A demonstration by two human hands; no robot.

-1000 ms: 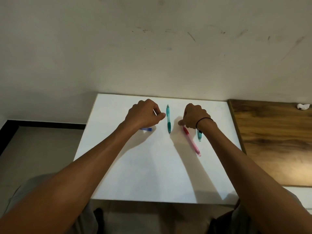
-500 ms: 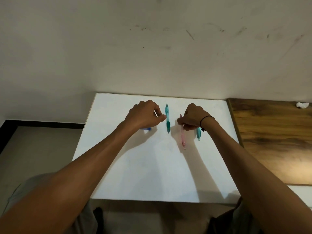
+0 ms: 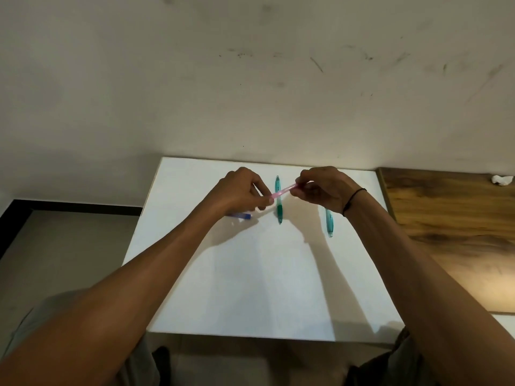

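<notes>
The pink pen is held in the air just above the green pen, crossing over its far half at a slant. The left hand pinches the pink pen's lower end just left of the green pen, fingers and thumb closed on it. The right hand pinches the higher end just right of the green pen, fingertips clamped on the tip; a dark band circles that wrist.

The green pen lies flat on the white table, pointing from the person toward the wall. The table's far edge meets the wall just beyond the green pen's far end. Left of the green pen a blue pen shows partly from under the left hand, and the table's left edge lies well beyond it. Right of the green pen a teal pen lies parallel to it beside the right wrist; further right the table edge butts a wood top. From the green pen's near end to the table's near edge the white surface is bare, crossed only by the forearms and their shadows
</notes>
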